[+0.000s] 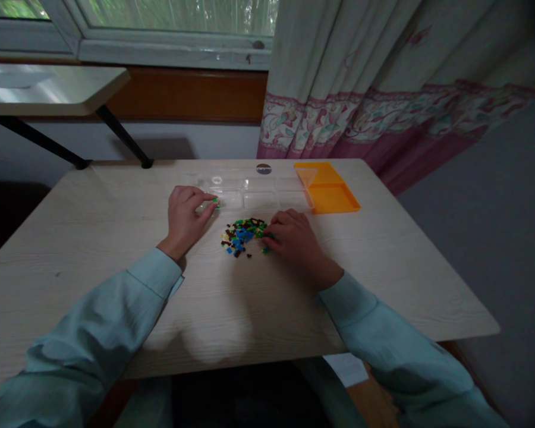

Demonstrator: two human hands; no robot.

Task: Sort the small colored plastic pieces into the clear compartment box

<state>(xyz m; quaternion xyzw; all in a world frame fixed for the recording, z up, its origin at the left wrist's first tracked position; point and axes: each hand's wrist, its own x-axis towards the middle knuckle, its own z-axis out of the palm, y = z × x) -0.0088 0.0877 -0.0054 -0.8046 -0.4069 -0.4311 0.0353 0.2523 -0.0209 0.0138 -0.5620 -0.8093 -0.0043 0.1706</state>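
Observation:
A small heap of tiny coloured pieces (242,233) in green, blue, brown and yellow lies mid-table. My right hand (294,238) rests at the heap's right edge, fingers curled and pinching at green bits there. My left hand (185,215) sits to the heap's left, its fingertips closed on a small green piece (216,203) over the near-left cell of a clear compartment tray (258,190). Both arms wear light blue sleeves.
An orange lid (327,189) lies at the tray's right end. The pale wooden table (383,267) ends near a pink-bordered curtain (383,113) and a window wall. Another table (49,89) stands at back left. A small dark round thing (263,169) sits behind the tray.

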